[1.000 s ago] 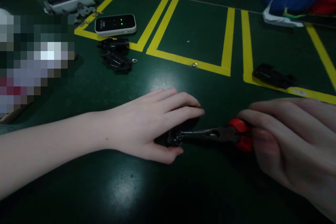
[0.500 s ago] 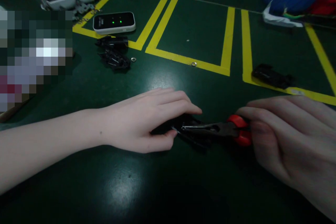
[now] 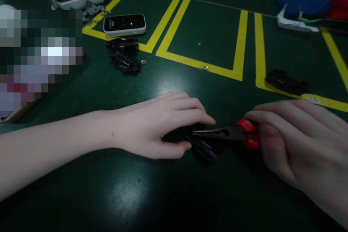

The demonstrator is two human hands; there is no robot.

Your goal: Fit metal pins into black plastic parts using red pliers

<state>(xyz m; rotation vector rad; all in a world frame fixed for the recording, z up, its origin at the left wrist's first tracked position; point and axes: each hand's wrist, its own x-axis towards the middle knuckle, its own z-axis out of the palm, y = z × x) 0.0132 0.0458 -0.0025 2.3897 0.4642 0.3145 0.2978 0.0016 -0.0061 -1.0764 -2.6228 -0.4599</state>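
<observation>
From where I stand, the black plastic part (image 3: 204, 148) lies on the desk (image 3: 81, 195), poking out just right of the left hand's (image 3: 171, 123) thumb tip; its long axis seems to slant rightward and toward the person, though the palm hides its other end. The left hand is nearer, palm down, forearm low across the desk, thumb and forefinger parted with the part held between; how tightly, I can't tell. The right hand's (image 3: 304, 145) fingers are curled closed around the red-handled needle-nose pliers (image 3: 231, 133), knuckles up, the nose pointing left, nearly level, its tip at the part beneath the left forefinger.
</observation>
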